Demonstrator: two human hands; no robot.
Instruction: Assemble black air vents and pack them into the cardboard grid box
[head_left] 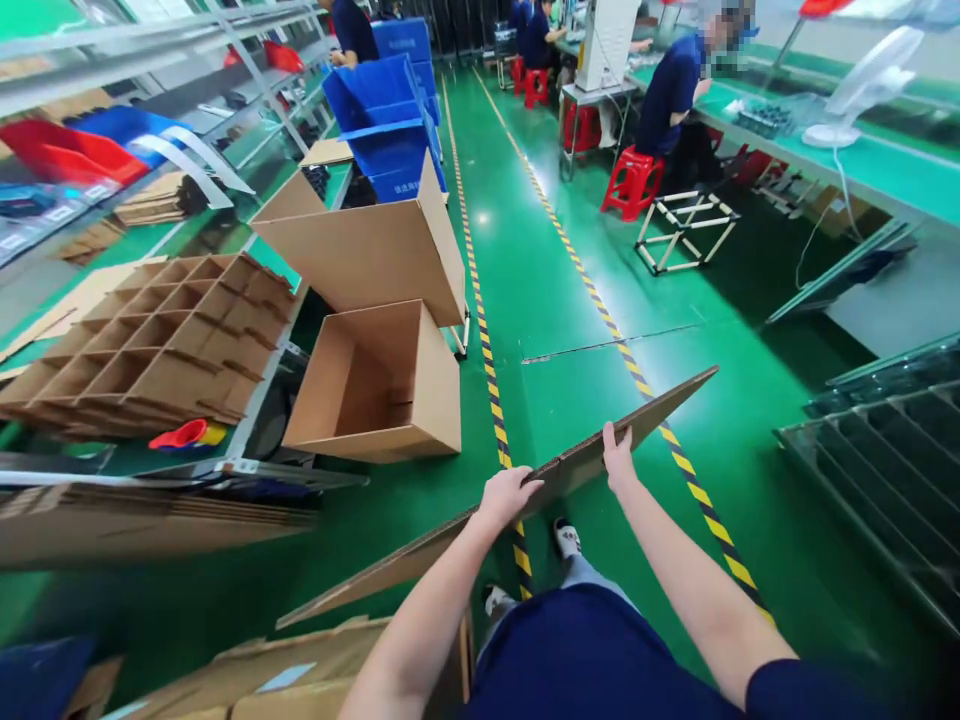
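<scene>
A flattened cardboard box (pixel 574 470) spans the space in front of my body, seen nearly edge-on and slanting up to the right. My left hand (pixel 510 495) grips its upper edge near the middle. Further right along the same edge, my right hand (pixel 618 455) is closed on it, thumb and fingers on either side. Ahead to the left, an open cardboard box (pixel 382 385) sits low beside the bench, its inside bare. Behind it stands another cardboard box (pixel 367 250) with raised flaps.
Cardboard dividers (pixel 150 335) are stacked on the left bench. Blue bins (pixel 386 110) stand beyond the boxes. Striped tape (pixel 487 350) runs along the green floor. A seated person (pixel 667 95) works at the right bench near a red stool (pixel 634 182). A black rack (pixel 885 480) stands at right.
</scene>
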